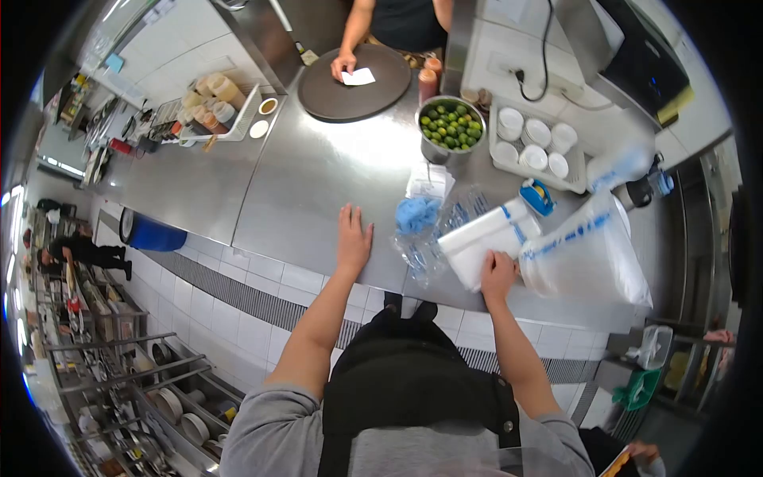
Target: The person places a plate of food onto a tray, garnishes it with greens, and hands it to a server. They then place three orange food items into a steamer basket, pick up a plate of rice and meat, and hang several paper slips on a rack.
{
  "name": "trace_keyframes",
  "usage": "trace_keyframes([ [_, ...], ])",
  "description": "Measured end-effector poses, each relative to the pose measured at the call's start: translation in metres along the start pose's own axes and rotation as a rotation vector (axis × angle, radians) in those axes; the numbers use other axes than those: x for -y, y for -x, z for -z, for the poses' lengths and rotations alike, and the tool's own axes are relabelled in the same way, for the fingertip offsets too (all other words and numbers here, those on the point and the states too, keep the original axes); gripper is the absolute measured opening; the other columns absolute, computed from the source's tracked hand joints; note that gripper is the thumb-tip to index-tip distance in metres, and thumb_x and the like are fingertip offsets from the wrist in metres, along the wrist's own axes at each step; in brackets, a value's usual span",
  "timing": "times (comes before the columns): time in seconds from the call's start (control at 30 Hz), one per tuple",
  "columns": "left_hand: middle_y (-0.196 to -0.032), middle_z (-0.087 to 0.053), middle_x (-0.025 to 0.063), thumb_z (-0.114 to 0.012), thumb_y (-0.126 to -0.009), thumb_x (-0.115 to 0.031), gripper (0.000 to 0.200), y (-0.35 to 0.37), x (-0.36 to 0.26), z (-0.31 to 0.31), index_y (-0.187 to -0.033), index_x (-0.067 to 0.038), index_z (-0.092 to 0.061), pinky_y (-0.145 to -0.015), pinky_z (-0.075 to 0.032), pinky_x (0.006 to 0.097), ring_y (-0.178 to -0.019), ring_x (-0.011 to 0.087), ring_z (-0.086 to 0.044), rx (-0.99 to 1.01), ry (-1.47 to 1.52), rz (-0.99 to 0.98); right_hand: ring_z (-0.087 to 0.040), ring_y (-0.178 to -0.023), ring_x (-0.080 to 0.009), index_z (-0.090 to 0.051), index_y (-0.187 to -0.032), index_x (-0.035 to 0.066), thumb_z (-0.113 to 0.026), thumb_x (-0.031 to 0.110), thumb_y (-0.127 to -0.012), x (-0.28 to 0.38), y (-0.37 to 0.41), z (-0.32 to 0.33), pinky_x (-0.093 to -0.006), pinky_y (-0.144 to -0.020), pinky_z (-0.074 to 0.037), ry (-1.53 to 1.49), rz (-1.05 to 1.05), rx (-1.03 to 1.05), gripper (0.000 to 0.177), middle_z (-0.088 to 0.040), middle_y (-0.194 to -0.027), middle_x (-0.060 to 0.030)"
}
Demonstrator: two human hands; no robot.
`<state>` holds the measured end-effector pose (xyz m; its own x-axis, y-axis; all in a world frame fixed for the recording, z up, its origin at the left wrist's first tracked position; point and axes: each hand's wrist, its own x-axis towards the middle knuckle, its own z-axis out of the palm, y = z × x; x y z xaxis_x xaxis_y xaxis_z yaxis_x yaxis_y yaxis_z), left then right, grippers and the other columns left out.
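My left hand [354, 238] lies flat on the steel counter [294, 191], its fingers stretched out and nothing in it. Curled at the near edge of a folded stack of white plastic bags [485, 238] is my right hand [498, 274], its fingers closed on the edge. Right of that hand stands a large clear plastic bag [592, 250] with blue print. Left of the stack are crumpled clear wrapping [417, 256] and a blue crumpled cloth or glove [417, 213]. A blue tape dispenser [537, 196] sits just behind the stack.
A metal pot of limes [451, 126] stands at the back, beside sauce bottles [427, 84]. Right of it, a crate [576, 171] holds white cups. Across the counter, a person's hand [343, 65] holds a white paper [358, 77] over a round dark tray [358, 103].
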<state>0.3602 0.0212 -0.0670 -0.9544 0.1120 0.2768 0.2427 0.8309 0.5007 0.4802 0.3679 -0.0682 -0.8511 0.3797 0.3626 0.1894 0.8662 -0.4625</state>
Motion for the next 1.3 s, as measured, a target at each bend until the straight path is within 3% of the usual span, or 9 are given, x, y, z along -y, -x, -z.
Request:
trace_keyframes([
  [0.27,-0.149,-0.038,0.0282,-0.064,-0.095,-0.028,0.051,0.048,-0.024,-0.014,-0.133,0.003,-0.053,-0.114,-0.031,0.0481,-0.139,0.0441,-0.036,0.056,0.171,0.140,-0.055,-0.078,-0.0244,-0.058,-0.077,0.010,-0.061,0.025,-0.094,-0.014,0.021,0.018,-0.0400,-0.086,-0.034,-0.195,-0.042,0.060,0.023,-0.053,-0.078,-0.0040],
  [0.33,-0.147,-0.040,0.0295,-0.066,-0.093,-0.030,0.051,0.049,-0.041,-0.008,-0.131,0.003,-0.055,-0.113,-0.033,0.0483,-0.136,0.0444,-0.039,0.113,0.177,0.166,-0.056,-0.081,-0.0231,-0.061,-0.083,0.011,-0.063,0.026,-0.092,0.012,0.025,0.031,-0.0400,-0.088,-0.034,-0.226,0.016,-0.019,0.018,-0.056,-0.083,-0.0034],
  [0.4,-0.143,-0.042,0.0320,-0.067,-0.092,-0.030,0.051,0.034,-0.059,-0.004,-0.129,0.003,-0.057,-0.111,-0.033,0.0497,-0.133,0.0454,-0.041,0.157,0.178,0.160,-0.057,-0.089,-0.0229,-0.063,-0.092,0.011,-0.064,0.025,-0.091,0.040,0.017,0.034,-0.0403,-0.091,-0.033,-0.354,0.026,0.073,0.014,-0.058,-0.092,-0.0042],
  [0.57,-0.129,-0.052,0.0285,-0.068,-0.086,-0.017,0.041,-0.026,-0.099,-0.017,-0.121,0.003,-0.061,-0.102,-0.042,0.0467,-0.121,0.0415,-0.050,0.041,0.084,-0.110,-0.054,-0.109,-0.0258,-0.062,-0.116,0.009,-0.065,0.020,-0.087,0.121,-0.045,0.004,-0.0442,-0.096,-0.035,-0.325,0.184,0.113,0.031,-0.059,-0.110,-0.0075],
  [0.7,-0.112,-0.058,0.0256,-0.061,-0.081,-0.002,0.026,-0.041,-0.083,-0.045,-0.106,0.005,-0.064,-0.093,-0.048,0.0442,-0.109,0.0399,-0.056,0.232,0.098,-0.143,-0.054,-0.112,-0.0265,-0.062,-0.124,0.010,-0.061,0.013,-0.085,0.150,-0.074,-0.045,-0.0461,-0.096,-0.038,-0.078,0.348,0.146,0.038,-0.059,-0.114,-0.0076],
  [0.87,-0.101,-0.060,0.0159,-0.058,-0.080,-0.002,0.010,-0.048,-0.049,-0.043,-0.088,-0.001,-0.065,-0.084,-0.056,0.0432,-0.099,0.0345,-0.062,0.247,0.037,-0.368,-0.053,-0.107,-0.0272,-0.071,-0.091,0.012,-0.067,0.015,-0.079,0.136,-0.058,-0.072,-0.0468,-0.097,-0.035,-0.002,0.313,0.151,0.013,-0.057,-0.104,-0.0075],
  [1.0,-0.097,-0.064,0.0143,-0.061,-0.078,-0.004,0.011,-0.063,-0.035,-0.030,-0.088,-0.003,-0.066,-0.083,-0.055,0.0431,-0.097,0.0342,-0.064,0.344,0.106,-0.461,-0.049,-0.107,-0.0311,-0.067,-0.079,0.012,-0.079,0.017,-0.066,0.149,-0.054,-0.062,-0.0466,-0.097,-0.032,-0.039,0.169,0.140,0.018,-0.055,-0.103,-0.0075],
  [1.2,-0.097,-0.065,0.0154,-0.063,-0.077,-0.004,0.019,-0.086,-0.014,-0.018,-0.095,-0.003,-0.061,-0.084,-0.054,0.0440,-0.097,0.0352,-0.065,0.458,0.176,-0.451,-0.051,-0.110,-0.0314,-0.068,-0.079,0.013,-0.082,0.030,-0.074,0.134,-0.052,-0.072,-0.0485,-0.099,-0.034,-0.016,-0.061,0.044,0.023,-0.057,-0.107,-0.0083],
  [1.3,-0.098,-0.064,0.0139,-0.061,-0.078,-0.003,0.016,-0.091,0.021,-0.021,-0.094,-0.003,-0.061,-0.085,-0.054,0.0422,-0.098,0.0333,-0.064,0.331,0.296,-0.525,-0.053,-0.112,-0.0326,-0.069,-0.092,0.011,-0.078,0.038,-0.082,0.098,-0.054,-0.054,-0.0472,-0.096,-0.040,-0.033,-0.248,-0.101,0.030,-0.061,-0.108,-0.0112],
])
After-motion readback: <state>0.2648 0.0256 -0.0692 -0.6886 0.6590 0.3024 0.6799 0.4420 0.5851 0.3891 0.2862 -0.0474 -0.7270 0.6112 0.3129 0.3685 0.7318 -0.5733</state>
